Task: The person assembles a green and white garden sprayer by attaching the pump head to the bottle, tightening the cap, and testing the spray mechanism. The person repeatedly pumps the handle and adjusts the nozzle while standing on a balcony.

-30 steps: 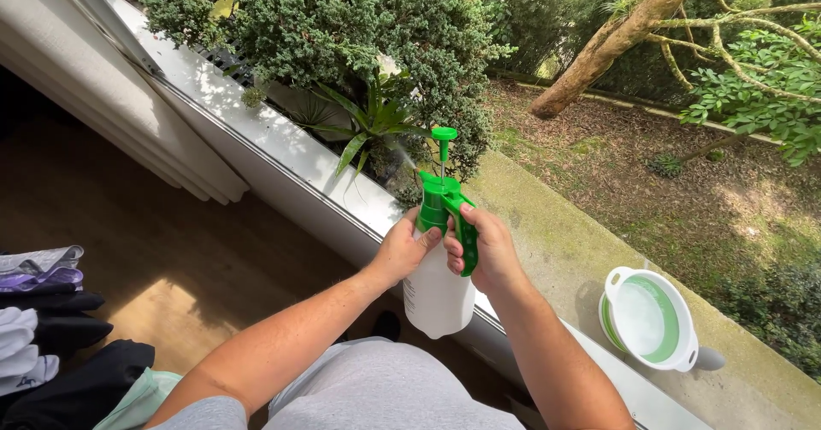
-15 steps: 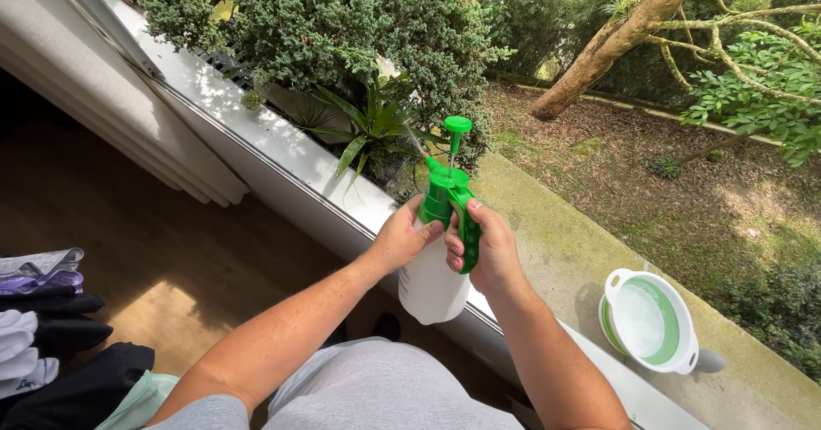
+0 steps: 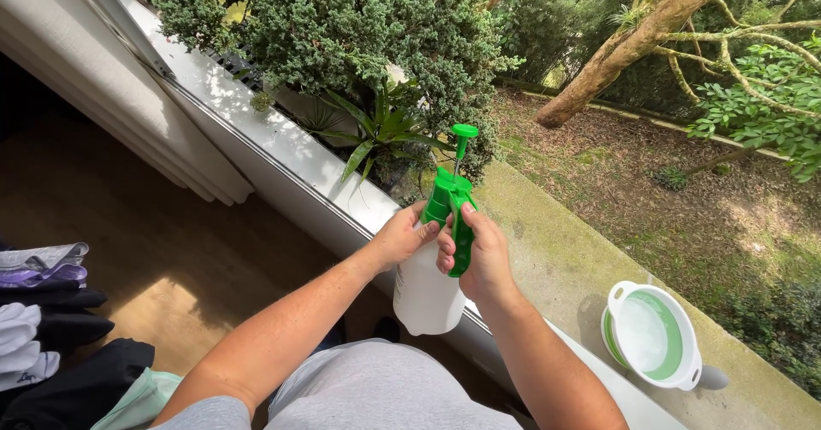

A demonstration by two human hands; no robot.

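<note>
Both hands are gripping the pump sprayer (image 3: pixel 432 289), upright over the sill (image 3: pixel 547 259). Right hand (image 3: pixel 481 255) is wrapping the green handle; left hand (image 3: pixel 402 235) is pinching the head. Nozzle is facing the planter bush (image 3: pixel 368 36).

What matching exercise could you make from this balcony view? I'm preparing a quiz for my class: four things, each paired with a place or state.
Things:
1. spray bottle
2. collapsible bowl
3. pump knob
4. folded clothes

Places or states:
A. on the concrete ledge, right of the hands
B. raised on its rod above the green sprayer head
C. held by both hands, left hand and right hand
D. piled at the left edge, over the wooden floor

Pairs: 1-C, 2-A, 3-B, 4-D
</note>
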